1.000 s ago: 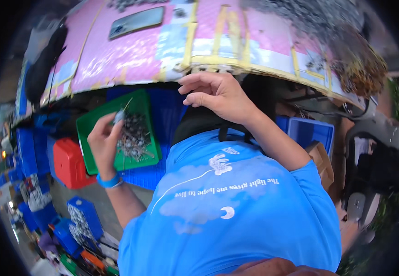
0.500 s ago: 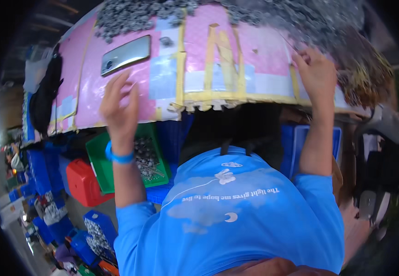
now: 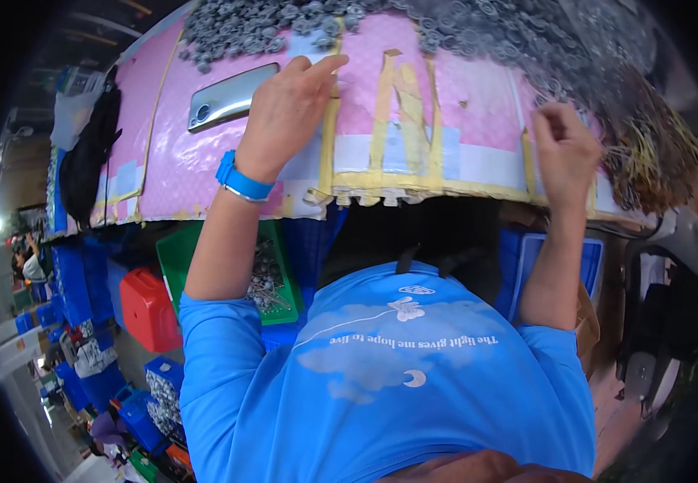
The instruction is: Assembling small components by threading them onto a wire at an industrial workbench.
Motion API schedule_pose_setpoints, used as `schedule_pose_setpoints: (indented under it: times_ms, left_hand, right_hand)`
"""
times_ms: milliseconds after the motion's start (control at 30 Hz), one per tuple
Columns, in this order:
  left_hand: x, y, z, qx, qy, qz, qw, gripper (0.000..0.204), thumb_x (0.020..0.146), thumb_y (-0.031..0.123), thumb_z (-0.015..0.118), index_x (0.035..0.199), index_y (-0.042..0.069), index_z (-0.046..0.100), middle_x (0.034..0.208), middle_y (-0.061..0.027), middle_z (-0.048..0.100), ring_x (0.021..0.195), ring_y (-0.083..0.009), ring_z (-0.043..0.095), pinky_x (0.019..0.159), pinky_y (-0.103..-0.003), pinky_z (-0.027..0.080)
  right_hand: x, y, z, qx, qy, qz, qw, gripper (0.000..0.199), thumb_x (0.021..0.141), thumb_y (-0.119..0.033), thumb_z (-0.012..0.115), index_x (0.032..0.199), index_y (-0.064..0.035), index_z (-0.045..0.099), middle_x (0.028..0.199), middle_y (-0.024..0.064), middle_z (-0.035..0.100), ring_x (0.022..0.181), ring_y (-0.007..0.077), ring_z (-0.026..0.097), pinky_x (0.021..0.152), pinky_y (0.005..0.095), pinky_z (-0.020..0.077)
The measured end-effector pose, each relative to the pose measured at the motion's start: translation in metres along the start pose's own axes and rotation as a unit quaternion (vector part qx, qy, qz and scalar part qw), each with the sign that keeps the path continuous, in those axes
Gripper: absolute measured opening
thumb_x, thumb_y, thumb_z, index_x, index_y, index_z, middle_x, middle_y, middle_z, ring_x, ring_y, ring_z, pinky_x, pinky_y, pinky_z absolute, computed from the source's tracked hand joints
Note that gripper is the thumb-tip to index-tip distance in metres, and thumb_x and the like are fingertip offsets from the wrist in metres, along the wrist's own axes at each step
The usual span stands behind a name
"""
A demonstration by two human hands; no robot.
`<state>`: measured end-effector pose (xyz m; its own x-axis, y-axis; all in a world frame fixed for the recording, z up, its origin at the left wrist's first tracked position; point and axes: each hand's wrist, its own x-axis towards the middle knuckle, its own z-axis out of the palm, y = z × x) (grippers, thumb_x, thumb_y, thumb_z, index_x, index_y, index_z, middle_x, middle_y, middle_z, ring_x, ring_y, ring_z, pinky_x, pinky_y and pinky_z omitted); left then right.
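Observation:
My left hand (image 3: 284,113), with a blue wristband, lies flat on the pink taped mat (image 3: 461,113), fingers stretched toward a heap of small grey metal parts (image 3: 284,20) along the far edge. Nothing shows in it. A silver phone (image 3: 228,97) lies just left of that hand. My right hand (image 3: 566,149) is on the mat's right side with its fingers curled and pinched together beside more grey parts (image 3: 574,48). Whether it holds a part is hidden.
A bundle of yellowish wires (image 3: 654,161) lies at the right edge of the mat and a black bag (image 3: 91,153) at the left. Below the table stand a green tray (image 3: 176,258) of metal parts, a red container (image 3: 148,310), and blue crates (image 3: 75,290).
My left hand rose from the green tray below up onto the mat and reached toward the grey parts. My right hand shifted right along the mat and curled its fingers.

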<state>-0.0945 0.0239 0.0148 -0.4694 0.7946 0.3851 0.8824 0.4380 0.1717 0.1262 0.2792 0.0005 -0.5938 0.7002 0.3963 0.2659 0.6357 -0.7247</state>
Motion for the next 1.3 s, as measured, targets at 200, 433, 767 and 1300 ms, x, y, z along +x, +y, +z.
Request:
schedule_pose_setpoints:
  times_ms: [200, 433, 767, 1300]
  left_hand:
    - [-0.031, 0.030, -0.001, -0.639, 0.020, -0.253, 0.726, 0.033, 0.092, 0.007, 0.065, 0.124, 0.001, 0.062, 0.093, -0.0094, 0.068, 0.074, -0.0165, 0.066, 0.067, -0.027, 0.056]
    - [-0.077, 0.109, 0.007, -0.737, -0.101, -0.211, 0.635, 0.033, 0.090, 0.003, 0.064, 0.122, -0.003, 0.061, 0.103, -0.0137, 0.069, 0.076, -0.0170, 0.070, 0.067, -0.026, 0.057]
    - [-0.077, 0.138, 0.024, -0.596, -0.072, -0.211, 0.771, 0.031, 0.086, 0.001, 0.068, 0.117, -0.002, 0.063, 0.093, -0.0071, 0.070, 0.077, -0.0112, 0.068, 0.067, -0.022, 0.054]
    - [-0.101, 0.142, 0.015, -0.628, -0.004, -0.230, 0.743, 0.036, 0.088, 0.000, 0.067, 0.124, -0.003, 0.059, 0.107, -0.0109, 0.068, 0.086, -0.0147, 0.070, 0.067, -0.024, 0.058]
  right_hand:
    - [-0.047, 0.000, 0.000, 0.092, 0.035, 0.057, 0.994, 0.008, 0.085, -0.007, 0.072, 0.084, -0.0015, 0.067, 0.071, -0.0008, 0.064, 0.060, 0.0038, 0.057, 0.055, 0.0190, 0.0426]
    - [-0.077, -0.010, -0.007, 0.571, 0.049, 0.219, 0.790, 0.007, 0.087, -0.002, 0.067, 0.090, -0.0002, 0.061, 0.070, 0.0017, 0.055, 0.059, 0.0090, 0.049, 0.051, 0.0213, 0.0372]
    - [-0.125, -0.056, 0.012, 0.449, -0.226, 0.165, 0.849, 0.013, 0.085, -0.001, 0.072, 0.095, 0.0010, 0.063, 0.076, 0.0039, 0.062, 0.059, 0.0073, 0.054, 0.049, 0.0200, 0.0416]
    - [-0.131, -0.046, 0.010, 0.769, -0.324, 0.328, 0.444, 0.023, 0.098, -0.011, 0.053, 0.113, 0.0071, 0.049, 0.088, 0.0090, 0.047, 0.068, 0.0136, 0.046, 0.051, 0.0229, 0.0432]
